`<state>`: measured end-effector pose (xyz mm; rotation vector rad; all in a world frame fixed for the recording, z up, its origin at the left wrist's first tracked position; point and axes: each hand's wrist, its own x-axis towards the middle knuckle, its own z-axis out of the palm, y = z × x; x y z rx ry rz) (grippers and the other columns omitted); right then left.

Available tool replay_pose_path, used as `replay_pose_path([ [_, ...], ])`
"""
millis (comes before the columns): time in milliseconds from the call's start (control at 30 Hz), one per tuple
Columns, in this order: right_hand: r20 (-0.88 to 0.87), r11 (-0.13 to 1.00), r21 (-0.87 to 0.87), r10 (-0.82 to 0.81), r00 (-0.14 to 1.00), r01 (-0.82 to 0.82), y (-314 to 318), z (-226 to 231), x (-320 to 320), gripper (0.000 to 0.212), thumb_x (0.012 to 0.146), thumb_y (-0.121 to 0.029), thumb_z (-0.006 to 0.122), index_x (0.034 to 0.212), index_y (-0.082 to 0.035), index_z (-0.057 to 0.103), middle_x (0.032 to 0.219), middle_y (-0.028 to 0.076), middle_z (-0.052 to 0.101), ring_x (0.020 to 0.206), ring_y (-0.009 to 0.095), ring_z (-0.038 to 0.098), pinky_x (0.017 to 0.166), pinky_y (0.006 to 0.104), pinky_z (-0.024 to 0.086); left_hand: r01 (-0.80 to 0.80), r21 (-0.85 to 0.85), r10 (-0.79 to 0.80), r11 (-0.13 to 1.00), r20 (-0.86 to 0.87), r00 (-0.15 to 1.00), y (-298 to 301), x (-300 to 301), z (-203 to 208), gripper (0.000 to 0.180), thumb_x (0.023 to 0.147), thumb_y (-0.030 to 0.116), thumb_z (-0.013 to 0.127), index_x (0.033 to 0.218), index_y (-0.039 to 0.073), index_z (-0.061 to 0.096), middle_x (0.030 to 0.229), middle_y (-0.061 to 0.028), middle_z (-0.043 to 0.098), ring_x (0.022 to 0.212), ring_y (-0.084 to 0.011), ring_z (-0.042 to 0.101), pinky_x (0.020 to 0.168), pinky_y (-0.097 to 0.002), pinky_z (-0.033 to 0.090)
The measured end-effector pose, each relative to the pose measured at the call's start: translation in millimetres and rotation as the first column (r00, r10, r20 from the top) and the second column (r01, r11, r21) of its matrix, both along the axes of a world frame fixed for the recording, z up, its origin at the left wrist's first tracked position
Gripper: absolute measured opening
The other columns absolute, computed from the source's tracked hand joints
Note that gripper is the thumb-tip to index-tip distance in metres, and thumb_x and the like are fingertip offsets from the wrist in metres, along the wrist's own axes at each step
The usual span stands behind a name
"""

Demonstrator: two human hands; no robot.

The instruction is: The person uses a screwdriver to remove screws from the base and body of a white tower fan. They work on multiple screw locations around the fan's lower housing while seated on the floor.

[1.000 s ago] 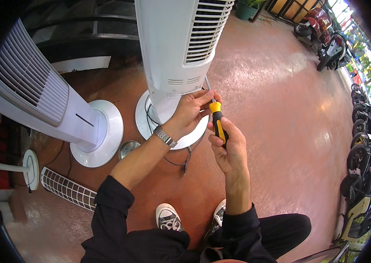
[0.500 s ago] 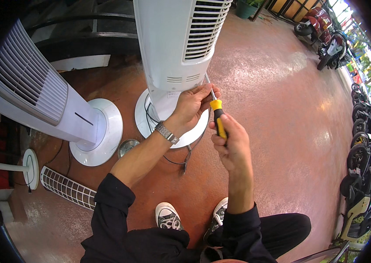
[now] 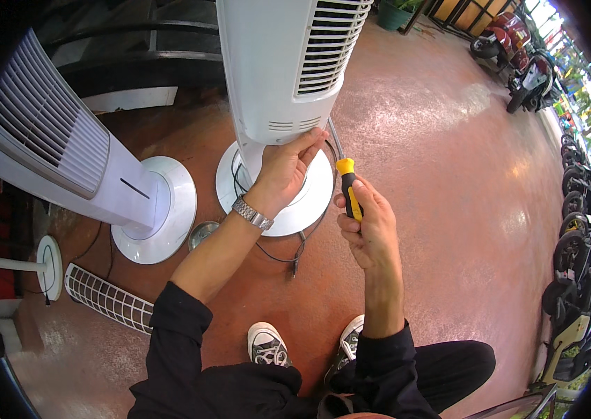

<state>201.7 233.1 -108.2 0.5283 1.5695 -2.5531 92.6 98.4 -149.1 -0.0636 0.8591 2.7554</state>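
A white tower fan [image 3: 260,77] with a dark slatted grille stands upright on a round white base [image 3: 309,209] in front of me. My left hand [image 3: 283,174], wearing a metal watch, reaches to the lower edge of its housing. The thumb and fingers come together there, and whatever is between them is too small to make out. My right hand [image 3: 371,227] is wrapped round the yellow-and-black handle of a screwdriver [image 3: 346,174]. Its metal shaft points up and away, beside the fan's lower right corner. A black cord [image 3: 278,259] loops around the base.
A second white tower fan [image 3: 79,167] leans into view at the left. Near it lie a white grid panel [image 3: 107,297] and a metal bowl [image 3: 203,232]. A smaller white round base [image 3: 49,269] is at far left. Parked motorbikes [image 3: 571,244] line the right side.
My left hand has let go of the screwdriver shaft and moved up and left to the fan's lower edge. The right hand with the screwdriver has barely moved.
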Motion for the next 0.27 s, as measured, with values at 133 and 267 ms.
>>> replay_pose_path([
  [133, 0.010, 1.000, -0.007, 0.007, 1.000, -0.007, -0.2, 1.4, -0.7, 0.045, 0.104, -0.019, 0.046, 0.141, 0.004, 0.041, 0.081, 0.007, 0.055, 0.048, 0.002, 0.042, 0.032, 0.0138, 0.028, -0.018, -0.048, 0.017, 0.999, -0.023, 1.000, 2.0, 2.5, -2.7, 0.039, 0.090, -0.004, 0.064, 0.127, -0.004, 0.050, 0.127, -0.0142, 0.058, 0.115, -0.0249, 0.061, 0.104, -0.0320, 0.053],
  [267, -0.003, 0.999, 0.050, 0.003, 1.000, -0.003, 0.4, -3.6, -1.5, 0.048, 0.103, -0.022, 0.049, 0.143, 0.002, 0.040, 0.083, 0.008, 0.056, 0.048, 0.002, 0.043, 0.033, 0.0130, 0.027, -0.025, -0.150, 0.011, 0.988, -0.093, 0.996, 5.9, 2.1, -8.4, 0.040, 0.091, -0.002, 0.065, 0.129, -0.001, 0.050, 0.128, -0.0144, 0.058, 0.118, -0.0242, 0.060, 0.103, -0.0322, 0.052],
])
